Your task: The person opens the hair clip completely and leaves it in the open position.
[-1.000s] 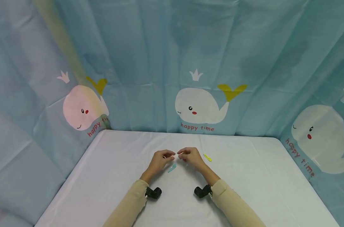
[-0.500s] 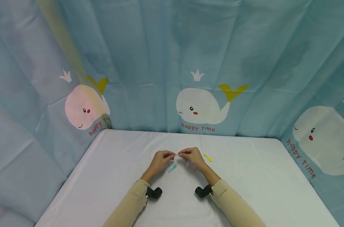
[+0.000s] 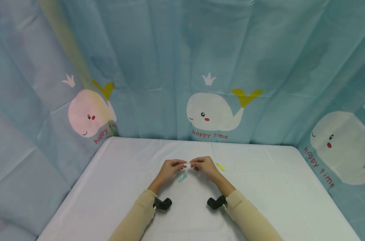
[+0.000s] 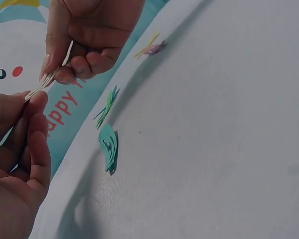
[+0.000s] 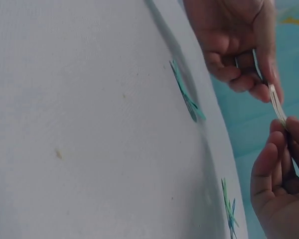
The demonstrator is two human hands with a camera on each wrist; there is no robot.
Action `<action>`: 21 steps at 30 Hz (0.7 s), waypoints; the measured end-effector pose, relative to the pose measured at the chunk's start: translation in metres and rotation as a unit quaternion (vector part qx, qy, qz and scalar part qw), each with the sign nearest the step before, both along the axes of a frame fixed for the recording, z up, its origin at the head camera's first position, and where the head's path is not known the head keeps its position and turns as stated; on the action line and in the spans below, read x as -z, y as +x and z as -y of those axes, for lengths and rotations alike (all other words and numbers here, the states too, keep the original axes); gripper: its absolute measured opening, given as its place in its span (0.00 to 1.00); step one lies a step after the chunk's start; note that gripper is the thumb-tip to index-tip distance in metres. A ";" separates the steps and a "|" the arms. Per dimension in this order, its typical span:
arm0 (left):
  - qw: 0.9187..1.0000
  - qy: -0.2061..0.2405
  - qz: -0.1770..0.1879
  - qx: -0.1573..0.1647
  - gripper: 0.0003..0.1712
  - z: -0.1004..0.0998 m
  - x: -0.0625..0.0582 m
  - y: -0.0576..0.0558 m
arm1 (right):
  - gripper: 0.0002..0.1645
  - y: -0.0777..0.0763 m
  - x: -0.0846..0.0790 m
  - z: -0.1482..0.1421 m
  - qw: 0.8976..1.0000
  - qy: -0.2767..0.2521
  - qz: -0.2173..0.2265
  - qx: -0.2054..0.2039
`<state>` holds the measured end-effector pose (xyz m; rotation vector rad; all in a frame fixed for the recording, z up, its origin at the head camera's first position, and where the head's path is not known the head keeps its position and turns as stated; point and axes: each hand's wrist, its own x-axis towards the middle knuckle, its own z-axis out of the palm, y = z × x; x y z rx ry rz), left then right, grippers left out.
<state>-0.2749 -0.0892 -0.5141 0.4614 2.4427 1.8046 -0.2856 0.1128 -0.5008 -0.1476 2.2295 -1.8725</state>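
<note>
A slim white hair clip (image 3: 187, 164) is held above the table between both hands. My left hand (image 3: 168, 170) pinches one end between thumb and fingers. Its other end is pinched by my right hand (image 3: 205, 167). The right wrist view shows a narrow slot along the clip (image 5: 276, 102) between the fingertips. Below the hands, a teal snap hair clip (image 3: 183, 177) lies on the table. To the right of my right hand lies a yellow hair clip (image 3: 220, 166). The fingertips cover both ends of the white clip.
The white-covered table (image 3: 260, 194) meets a blue whale-print curtain (image 3: 158, 110) behind. Thin green and blue pieces (image 4: 107, 107) lie near the teal clip in the left wrist view. Yellow and pink pieces (image 4: 150, 49) lie farther off. Each wrist carries a black camera (image 3: 162, 204).
The fingertips have drawn together on the white clip, then parted slightly, so more of it shows now. The teal and yellow clips stay in place.
</note>
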 end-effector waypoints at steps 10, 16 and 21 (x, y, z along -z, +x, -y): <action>0.982 0.133 0.135 -0.008 0.17 -0.004 -0.004 -0.001 | 0.15 0.003 -0.004 0.002 0.989 -0.124 0.085 0.003; 0.951 0.225 0.210 0.010 0.22 -0.005 -0.005 -0.001 | 0.12 0.003 -0.001 0.004 0.980 -0.165 0.115 0.011; 0.946 0.232 0.226 0.008 0.22 -0.006 -0.005 -0.002 | 0.15 0.005 -0.002 0.005 0.976 -0.179 0.123 0.008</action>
